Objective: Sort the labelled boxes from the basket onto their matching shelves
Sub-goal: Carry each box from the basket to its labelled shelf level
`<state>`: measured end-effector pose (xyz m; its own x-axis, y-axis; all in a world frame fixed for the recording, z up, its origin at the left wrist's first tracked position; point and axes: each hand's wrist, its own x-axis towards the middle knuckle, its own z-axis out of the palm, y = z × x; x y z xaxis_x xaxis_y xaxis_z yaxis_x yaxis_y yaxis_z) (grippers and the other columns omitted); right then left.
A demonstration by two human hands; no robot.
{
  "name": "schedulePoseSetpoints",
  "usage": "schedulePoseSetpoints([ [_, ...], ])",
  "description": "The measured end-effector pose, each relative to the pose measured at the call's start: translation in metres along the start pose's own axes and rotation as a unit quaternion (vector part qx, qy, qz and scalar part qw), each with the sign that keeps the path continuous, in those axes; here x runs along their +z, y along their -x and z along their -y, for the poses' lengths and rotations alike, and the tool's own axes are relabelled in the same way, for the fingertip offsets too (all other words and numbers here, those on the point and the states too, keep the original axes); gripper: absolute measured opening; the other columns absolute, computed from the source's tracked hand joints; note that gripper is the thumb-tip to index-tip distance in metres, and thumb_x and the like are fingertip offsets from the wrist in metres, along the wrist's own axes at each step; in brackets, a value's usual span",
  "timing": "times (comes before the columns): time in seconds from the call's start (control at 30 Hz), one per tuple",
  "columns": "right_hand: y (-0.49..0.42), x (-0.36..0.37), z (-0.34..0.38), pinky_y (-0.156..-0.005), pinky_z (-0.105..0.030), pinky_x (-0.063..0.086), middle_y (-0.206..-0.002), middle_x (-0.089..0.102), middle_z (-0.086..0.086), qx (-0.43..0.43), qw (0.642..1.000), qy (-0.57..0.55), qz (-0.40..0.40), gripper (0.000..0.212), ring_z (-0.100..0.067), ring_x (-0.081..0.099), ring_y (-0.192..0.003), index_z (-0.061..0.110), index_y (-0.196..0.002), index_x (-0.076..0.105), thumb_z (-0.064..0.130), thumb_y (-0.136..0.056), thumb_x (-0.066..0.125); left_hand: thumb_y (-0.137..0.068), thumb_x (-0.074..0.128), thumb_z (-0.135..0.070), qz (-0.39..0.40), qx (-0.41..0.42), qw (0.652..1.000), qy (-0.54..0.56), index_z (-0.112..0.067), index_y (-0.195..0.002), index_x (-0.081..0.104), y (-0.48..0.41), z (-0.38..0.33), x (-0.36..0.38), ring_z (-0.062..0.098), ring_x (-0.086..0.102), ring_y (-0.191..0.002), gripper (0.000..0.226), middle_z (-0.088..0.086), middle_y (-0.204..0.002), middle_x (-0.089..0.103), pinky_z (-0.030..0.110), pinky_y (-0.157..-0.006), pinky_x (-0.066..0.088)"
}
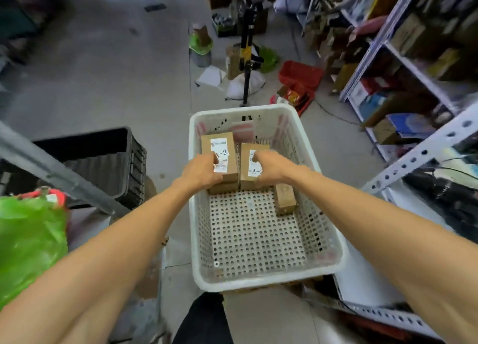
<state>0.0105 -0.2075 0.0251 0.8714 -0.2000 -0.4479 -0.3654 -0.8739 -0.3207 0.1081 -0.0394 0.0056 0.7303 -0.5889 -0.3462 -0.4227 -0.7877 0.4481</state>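
A white perforated plastic basket (328, 242) stands on the floor in front of me. Inside, at its far end, my left hand (200, 171) grips a brown cardboard box (219, 147) whose white label reads "-2". Beside it my right hand (271, 166) grips a second brown box (249, 160) with a label starting "A-". More brown boxes lie under these two, partly hidden. One small brown box (284, 198) lies loose by the basket's right wall. The near half of the basket floor holds nothing.
Metal shelving (413, 66) full of boxes and goods runs along the right; a nearer white perforated shelf post (424, 152) crosses at right. A black crate (103, 157) and green bag (28, 240) sit left. A tripod pole (247, 59) and red crate (300, 74) stand beyond.
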Motion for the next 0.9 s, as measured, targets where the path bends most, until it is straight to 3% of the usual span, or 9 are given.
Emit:
schedulePoseSetpoints([
  [0.17, -0.086, 0.003, 0.019, -0.099, -0.035, 0.044, -0.137, 0.052, -0.015, 0.032, 0.998, -0.047, 0.027, 0.056, -0.031, 0.05, -0.124, 0.005, -0.135, 0.046, 0.02, -0.086, 0.069, -0.076, 0.069, -0.017, 0.03, -0.031, 0.999, 0.023, -0.011, -0.12, 0.053, -0.07, 0.034, 0.006, 0.03, 0.06, -0.1, 0.047, 0.011, -0.113, 0.062, 0.043, -0.086, 0.053],
  [0.37, -0.17, 0.037, 0.005, -0.096, -0.042, 0.049, -0.127, 0.057, -0.015, 0.075, 0.994, -0.062, 0.042, 0.061, -0.031, 0.055, -0.116, 0.005, -0.129, 0.049, 0.02, -0.075, 0.074, -0.079, 0.069, -0.016, 0.023, -0.018, 0.999, 0.026, -0.015, -0.123, 0.051, -0.138, 0.05, 0.032, 0.029, 0.06, -0.103, 0.048, 0.006, -0.118, 0.06, 0.038, -0.081, 0.051],
  [0.43, -0.195, 0.048, -0.005, -0.095, -0.038, 0.048, -0.126, 0.056, -0.014, 0.094, 0.992, -0.081, 0.037, 0.058, -0.03, 0.056, -0.115, 0.005, -0.126, 0.05, 0.02, -0.076, 0.076, -0.079, 0.069, -0.013, 0.033, -0.019, 0.999, 0.014, -0.013, -0.125, 0.05, -0.159, 0.056, 0.043, 0.029, 0.059, -0.103, 0.05, 0.007, -0.119, 0.059, 0.037, -0.078, 0.05],
  [0.6, -0.246, 0.083, -0.031, -0.089, -0.032, 0.043, -0.128, 0.053, -0.019, 0.154, 0.976, -0.154, 0.012, 0.066, -0.033, 0.053, -0.116, 0.002, -0.131, 0.042, 0.023, -0.08, 0.077, -0.08, 0.069, -0.014, 0.053, -0.044, 0.998, 0.004, -0.008, -0.13, 0.046, -0.208, 0.067, 0.076, 0.031, 0.053, -0.11, 0.055, 0.013, -0.123, 0.052, 0.038, -0.086, 0.048],
  [0.77, -0.291, 0.12, -0.039, -0.094, -0.035, 0.044, -0.131, 0.053, -0.014, 0.219, 0.912, -0.346, -0.024, 0.097, -0.03, 0.053, -0.119, 0.005, -0.14, 0.031, 0.041, -0.067, 0.085, -0.082, 0.063, -0.01, 0.025, -0.064, 0.997, 0.029, -0.007, -0.129, 0.043, -0.223, 0.079, 0.107, 0.032, 0.044, -0.116, 0.051, 0.015, -0.127, 0.044, 0.039, -0.094, 0.042],
  [0.83, -0.301, 0.135, -0.038, -0.093, -0.031, 0.044, -0.133, 0.056, -0.009, 0.251, 0.871, -0.42, -0.028, 0.095, -0.028, 0.055, -0.119, 0.008, -0.139, 0.034, 0.043, -0.067, 0.085, -0.083, 0.06, -0.004, -0.003, -0.077, 0.996, 0.041, -0.008, -0.131, 0.04, -0.228, 0.083, 0.117, 0.031, 0.038, -0.121, 0.053, 0.013, -0.132, 0.039, 0.038, -0.1, 0.038],
  [0.9, -0.308, 0.148, -0.039, -0.094, -0.032, 0.046, -0.131, 0.059, -0.008, 0.263, 0.853, -0.449, -0.038, 0.086, -0.027, 0.057, -0.117, 0.007, -0.134, 0.041, 0.038, -0.068, 0.086, -0.083, 0.057, -0.001, -0.034, -0.117, 0.99, 0.069, -0.007, -0.136, 0.034, -0.234, 0.084, 0.123, 0.03, 0.031, -0.126, 0.057, 0.012, -0.138, 0.032, 0.037, -0.104, 0.035],
])
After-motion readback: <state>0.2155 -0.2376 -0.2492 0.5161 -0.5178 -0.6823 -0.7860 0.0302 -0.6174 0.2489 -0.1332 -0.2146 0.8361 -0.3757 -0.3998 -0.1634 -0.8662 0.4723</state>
